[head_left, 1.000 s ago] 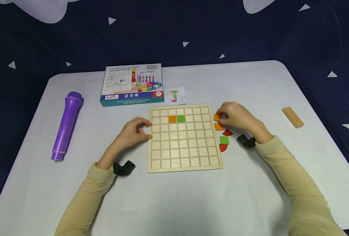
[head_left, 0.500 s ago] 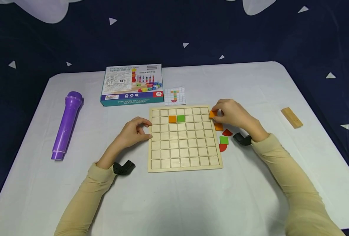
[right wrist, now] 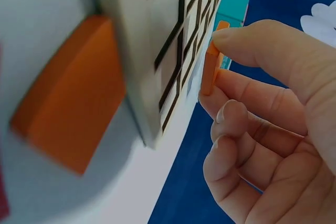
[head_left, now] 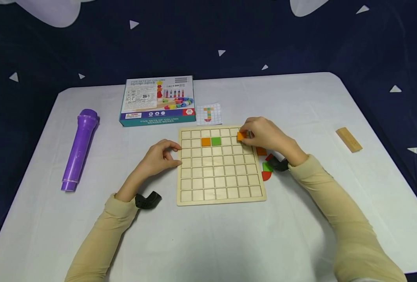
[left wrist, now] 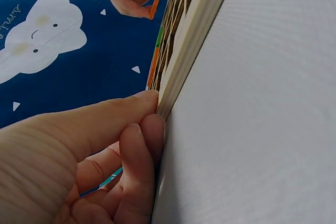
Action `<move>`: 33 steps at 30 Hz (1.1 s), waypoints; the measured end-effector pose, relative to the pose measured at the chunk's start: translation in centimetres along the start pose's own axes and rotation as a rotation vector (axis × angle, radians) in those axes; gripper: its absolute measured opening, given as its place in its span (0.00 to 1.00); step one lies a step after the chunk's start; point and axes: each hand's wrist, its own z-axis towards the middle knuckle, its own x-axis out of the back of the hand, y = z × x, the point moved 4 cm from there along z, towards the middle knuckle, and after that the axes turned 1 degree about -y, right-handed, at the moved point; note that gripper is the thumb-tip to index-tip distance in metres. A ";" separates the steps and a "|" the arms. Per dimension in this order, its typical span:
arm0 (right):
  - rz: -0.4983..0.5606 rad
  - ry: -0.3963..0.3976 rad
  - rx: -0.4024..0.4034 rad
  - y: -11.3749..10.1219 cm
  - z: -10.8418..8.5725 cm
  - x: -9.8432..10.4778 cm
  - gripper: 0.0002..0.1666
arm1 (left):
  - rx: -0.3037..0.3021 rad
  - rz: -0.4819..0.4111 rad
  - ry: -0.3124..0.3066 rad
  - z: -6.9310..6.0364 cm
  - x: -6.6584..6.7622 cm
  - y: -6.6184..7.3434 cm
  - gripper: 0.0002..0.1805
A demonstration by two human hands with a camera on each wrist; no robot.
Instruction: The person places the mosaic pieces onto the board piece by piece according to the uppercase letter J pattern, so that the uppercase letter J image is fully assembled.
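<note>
A white-covered table (head_left: 208,243) bears a wooden grid board (head_left: 220,182), with a teal-edged box (head_left: 158,102) just beyond its far left corner. A person's left hand (head_left: 160,158) rests relaxed fingertips against the board's left edge, while the right hand (head_left: 265,135) is set in a pinch over its far right portion. Behind the board lies a printed card (head_left: 209,114); smaller still, an orange tile (head_left: 241,136) is held in that pinch, to the right of a seated green tile (head_left: 216,141)
</note>
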 end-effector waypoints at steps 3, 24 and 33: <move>0.002 -0.013 0.008 -0.5 0.4 -0.1 0.13 | -0.001 0.002 0.001 0.0 0.0 0.0 0.22; 0.000 -0.067 0.073 -2.2 2.2 -1.5 0.11 | 0.004 -0.010 0.003 0.0 0.0 -0.1 0.22; -0.009 -0.087 0.094 -2.6 2.5 -1.7 0.11 | 0.010 -0.016 0.002 0.0 0.0 -0.1 0.22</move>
